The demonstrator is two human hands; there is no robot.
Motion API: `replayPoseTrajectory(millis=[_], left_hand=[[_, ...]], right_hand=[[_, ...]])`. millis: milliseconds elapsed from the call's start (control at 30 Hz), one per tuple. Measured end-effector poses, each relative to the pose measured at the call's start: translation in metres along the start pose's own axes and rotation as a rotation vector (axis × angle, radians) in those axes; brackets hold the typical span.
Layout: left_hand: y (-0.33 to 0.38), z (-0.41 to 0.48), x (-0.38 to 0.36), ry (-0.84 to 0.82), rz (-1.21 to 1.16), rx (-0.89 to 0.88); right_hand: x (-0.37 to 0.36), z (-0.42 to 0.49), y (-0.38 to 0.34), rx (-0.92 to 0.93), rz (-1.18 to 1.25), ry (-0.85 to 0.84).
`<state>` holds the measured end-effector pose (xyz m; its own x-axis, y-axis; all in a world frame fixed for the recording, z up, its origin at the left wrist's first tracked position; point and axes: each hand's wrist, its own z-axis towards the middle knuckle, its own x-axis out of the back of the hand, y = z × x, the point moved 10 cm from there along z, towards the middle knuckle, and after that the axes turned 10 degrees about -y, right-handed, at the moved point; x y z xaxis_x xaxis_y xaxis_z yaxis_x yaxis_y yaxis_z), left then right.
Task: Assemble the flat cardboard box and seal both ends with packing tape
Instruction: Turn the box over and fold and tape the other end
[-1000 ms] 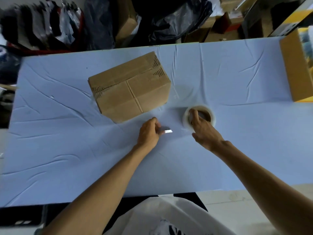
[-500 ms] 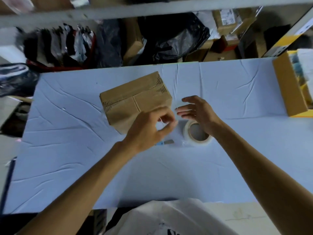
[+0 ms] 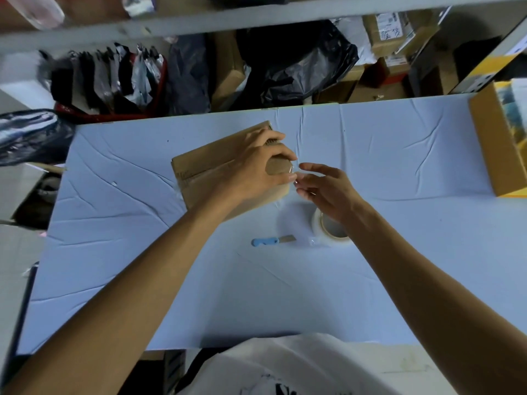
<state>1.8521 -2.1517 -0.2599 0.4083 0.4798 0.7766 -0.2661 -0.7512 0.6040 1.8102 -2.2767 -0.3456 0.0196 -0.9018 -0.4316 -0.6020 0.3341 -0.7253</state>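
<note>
On the counter [image 3: 399, 155], the cardboard box [image 3: 205, 172] sits under the left hand [image 3: 256, 169], whose fingers pinch a clear tape strip; the right hand [image 3: 328, 189] hovers, fingers apart. The strip could fold onto itself.

1. The left hand [image 3: 256, 169] reaches forward, its forearm stretched long, fingers curled and spread, thumb and forefinger pinched near their tips.
2. The right hand [image 3: 328, 189] hovers just beside that pinch, palm turned down, fingers loosely extended toward the left fingertips, almost touching them.
</note>
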Motion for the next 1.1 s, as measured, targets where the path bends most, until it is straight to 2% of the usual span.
replayPoseTrajectory(millis=[300, 433, 633, 833, 900, 1100], left_hand=[[0.006, 0.001, -0.003, 0.001, 0.052, -0.037], [0.011, 0.003, -0.008, 0.004, 0.068, -0.040], [0.010, 0.004, -0.006, 0.139, 0.032, -0.018], [0.011, 0.004, -0.009, 0.134, 0.075, -0.040], [0.011, 0.004, -0.008, 0.144, 0.106, -0.048], [0.006, 0.006, -0.006, 0.178, 0.114, -0.038]], right_hand=[[0.005, -0.001, -0.006, 0.142, -0.149, 0.062], [0.013, -0.003, -0.013, 0.256, -0.258, 0.172], [0.013, -0.011, -0.007, 0.365, -0.209, 0.327], [0.017, -0.021, -0.008, 0.426, -0.282, 0.514], [0.016, -0.018, -0.008, 0.419, -0.279, 0.523], [0.014, -0.004, -0.008, 0.454, -0.198, 0.404]])
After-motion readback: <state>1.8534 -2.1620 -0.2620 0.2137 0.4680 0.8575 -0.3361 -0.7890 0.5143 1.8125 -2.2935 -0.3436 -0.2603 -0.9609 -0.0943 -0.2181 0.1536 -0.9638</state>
